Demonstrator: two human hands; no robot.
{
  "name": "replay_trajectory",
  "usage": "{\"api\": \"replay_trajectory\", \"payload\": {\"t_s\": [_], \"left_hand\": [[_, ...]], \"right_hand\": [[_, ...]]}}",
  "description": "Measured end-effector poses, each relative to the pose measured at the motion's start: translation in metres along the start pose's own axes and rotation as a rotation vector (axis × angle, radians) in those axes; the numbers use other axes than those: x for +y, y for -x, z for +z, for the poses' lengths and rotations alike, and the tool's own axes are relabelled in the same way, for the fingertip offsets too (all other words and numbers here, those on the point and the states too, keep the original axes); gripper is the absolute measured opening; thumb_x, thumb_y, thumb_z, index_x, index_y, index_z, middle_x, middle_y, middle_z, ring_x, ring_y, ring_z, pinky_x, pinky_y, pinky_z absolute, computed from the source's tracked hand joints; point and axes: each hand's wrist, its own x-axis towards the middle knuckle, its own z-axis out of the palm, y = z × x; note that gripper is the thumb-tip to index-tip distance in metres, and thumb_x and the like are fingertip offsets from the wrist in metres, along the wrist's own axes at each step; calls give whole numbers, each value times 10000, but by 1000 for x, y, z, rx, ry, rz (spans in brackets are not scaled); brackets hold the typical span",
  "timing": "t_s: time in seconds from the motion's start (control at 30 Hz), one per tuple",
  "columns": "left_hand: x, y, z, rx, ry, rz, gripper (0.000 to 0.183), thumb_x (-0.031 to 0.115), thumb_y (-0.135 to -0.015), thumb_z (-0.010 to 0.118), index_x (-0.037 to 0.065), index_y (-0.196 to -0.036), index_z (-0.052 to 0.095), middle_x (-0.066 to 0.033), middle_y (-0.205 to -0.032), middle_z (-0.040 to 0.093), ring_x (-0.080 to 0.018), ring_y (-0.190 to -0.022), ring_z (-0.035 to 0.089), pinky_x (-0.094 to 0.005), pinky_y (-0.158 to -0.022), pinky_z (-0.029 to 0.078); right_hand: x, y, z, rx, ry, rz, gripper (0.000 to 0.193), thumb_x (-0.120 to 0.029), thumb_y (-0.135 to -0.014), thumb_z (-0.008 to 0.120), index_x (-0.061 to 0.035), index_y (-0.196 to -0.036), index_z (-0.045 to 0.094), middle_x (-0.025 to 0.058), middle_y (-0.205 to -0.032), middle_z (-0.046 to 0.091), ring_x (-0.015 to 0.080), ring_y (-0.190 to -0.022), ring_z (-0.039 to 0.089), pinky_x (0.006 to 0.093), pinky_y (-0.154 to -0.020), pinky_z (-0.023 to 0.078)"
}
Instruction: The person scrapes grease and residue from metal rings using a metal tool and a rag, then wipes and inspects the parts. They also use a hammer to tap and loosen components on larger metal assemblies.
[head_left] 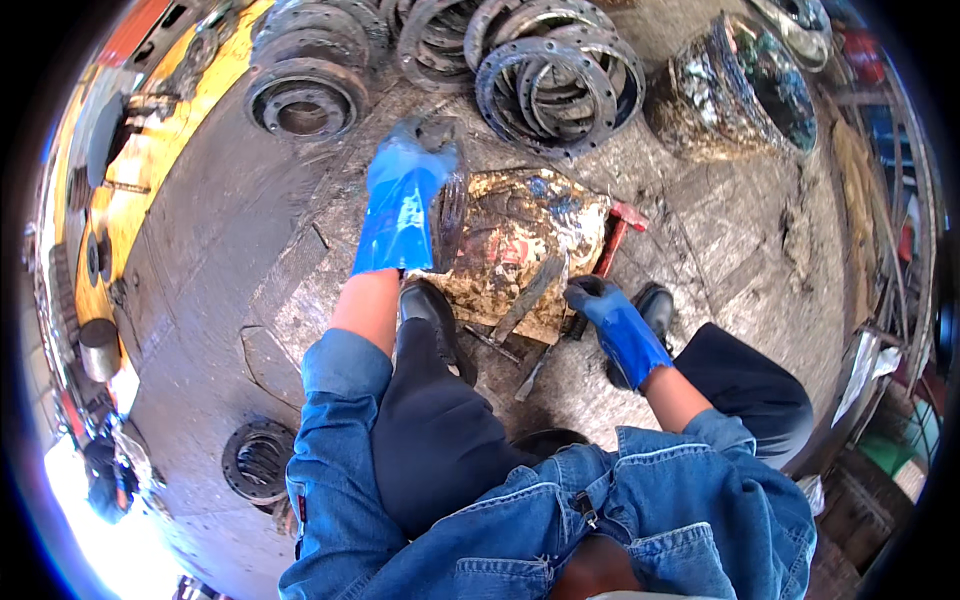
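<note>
My left hand [408,178], in a blue glove, is closed at the top of a dark, greasy metal ring [452,215] standing nearly on edge; motion smears its fingers. The ring is beside a stained, flattened sheet [500,235] on the ground. My right hand [618,322], gloved alike, is low at the sheet's near right corner with its fingers curled; what they hold is hidden. Close by its fingertips is the dark handle of a scraper [535,375]. A flat rusty strip [530,298] lies across the sheet, and a red hammer [622,232] is at its right edge.
Several flanged metal rings [545,95] are piled at the far side, with more stacked rings [305,100] to their left. A grimy drum [735,90] lies at the far right. Another ring stack [258,460] is near left. My shoes [430,320] flank the sheet.
</note>
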Motion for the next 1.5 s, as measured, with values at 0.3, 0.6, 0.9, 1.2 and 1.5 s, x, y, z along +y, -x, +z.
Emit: {"api": "replay_trajectory", "payload": {"t_s": [0.3,0.6,0.9,1.2,1.5], "left_hand": [[7,5,9,-119,-13,-191,839,374,-700,767,21,-1380,426,-207,-1151,642,-307,-1053,625,-377,-882,484],[-34,23,30,-236,797,-242,753,141,-785,717,22,-1413,320,-185,-1213,589,-229,-1060,600,-325,-866,509],[-47,69,19,-179,815,-156,683,-15,-696,715,67,-1323,458,-40,-1058,620,-129,-878,599,-283,-767,512],[-31,47,23,-253,798,-295,609,-117,-668,664,54,-1240,545,-45,-985,640,-136,-811,619,-283,-730,531],[0,57,25,-388,315,-302,802,1,-636,746,72,-1367,424,-63,-1199,584,-145,-1049,570,-289,-880,483]], "right_hand": [[-41,-50,0,211,452,-368,404,-281,-794,676,-11,-1089,617,165,-929,679,250,-804,650,357,-754,524],[-116,-148,-31,142,1190,119,613,-488,-715,748,-88,-1166,633,138,-1121,657,315,-1011,646,413,-832,527],[-83,-186,-53,31,1182,-120,487,-419,-724,757,-41,-1022,685,183,-1009,679,358,-951,654,417,-818,528],[-84,-186,-52,32,1020,-13,395,-326,-745,717,-46,-1021,679,174,-1026,681,359,-948,660,426,-801,536],[-50,-208,-58,49,900,-41,317,-297,-723,719,-66,-941,717,159,-1030,684,339,-949,668,400,-799,542]]}}
